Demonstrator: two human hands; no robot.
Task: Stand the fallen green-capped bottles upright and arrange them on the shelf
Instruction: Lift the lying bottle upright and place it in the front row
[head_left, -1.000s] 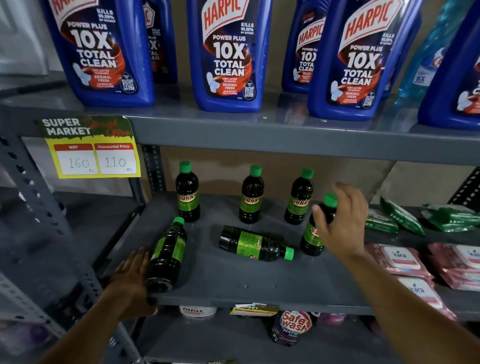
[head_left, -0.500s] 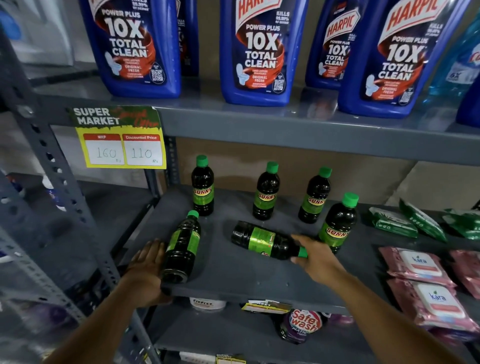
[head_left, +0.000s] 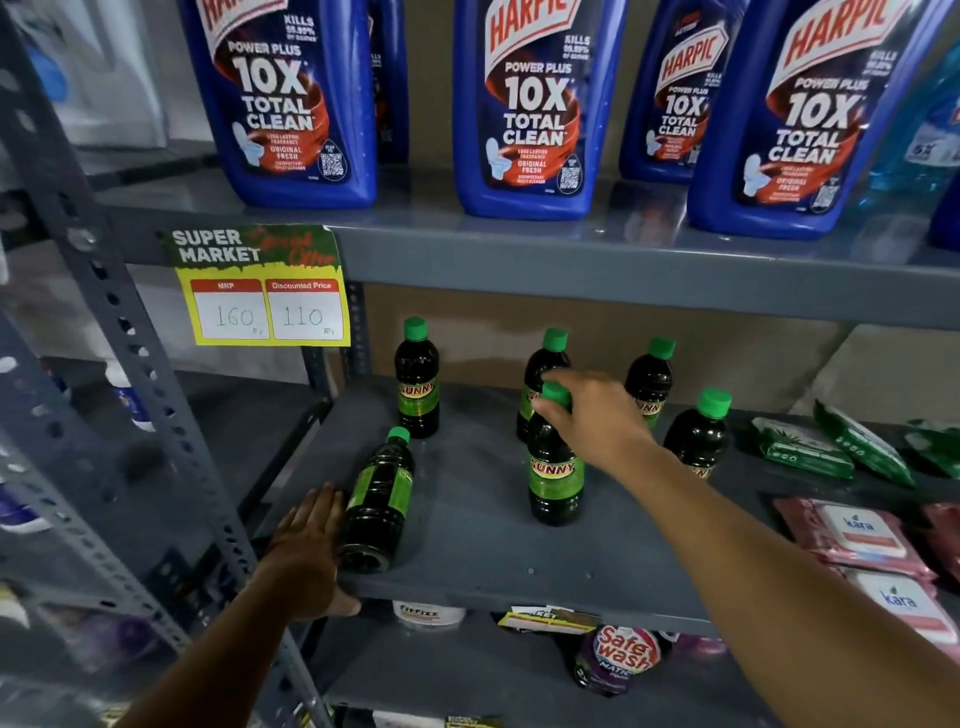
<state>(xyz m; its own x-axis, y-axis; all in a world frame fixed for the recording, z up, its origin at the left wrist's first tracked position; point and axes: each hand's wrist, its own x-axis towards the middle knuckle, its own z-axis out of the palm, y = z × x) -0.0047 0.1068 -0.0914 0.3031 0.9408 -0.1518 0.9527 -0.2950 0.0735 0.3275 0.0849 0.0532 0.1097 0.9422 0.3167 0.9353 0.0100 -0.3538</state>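
Left hand (head_left: 306, 551) lies flat at the front left edge of the middle shelf (head_left: 467, 566), palm against the side of the fallen bottle (head_left: 378, 499). Fingers spread and open; they press on it but do not wrap it. This bottle lies on its side, green cap pointing toward the back, base at the shelf lip. Judged the only one left to stand up.

Back-left bottle (head_left: 417, 379) upright, well apart from the others.

Centre: right hand (head_left: 587, 421) closed round the neck and shoulder of the front-centre bottle (head_left: 555, 467), fingers curled just below the cap. Bottle stands upright on the shelf, label facing out. Whether the hold is firm or loosening cannot be told. Directly behind it, another upright bottle (head_left: 545, 364), partly hidden by the hand.

Right of that: two more upright, one at the back (head_left: 649, 379), one nearer the front (head_left: 698, 436).

Tally: five upright, one down. Spacing is uneven, so arranging into rows appears still to be done.

Surroundings: price tag (head_left: 260, 286) on the upper shelf edge; blue Harpic bottles (head_left: 524, 109) above; green sachets (head_left: 802, 447) and pink Kara wipe packs (head_left: 857, 535) crowd the right end, limiting room there. The left upright post (head_left: 130, 332) stands close beside the fallen bottle.
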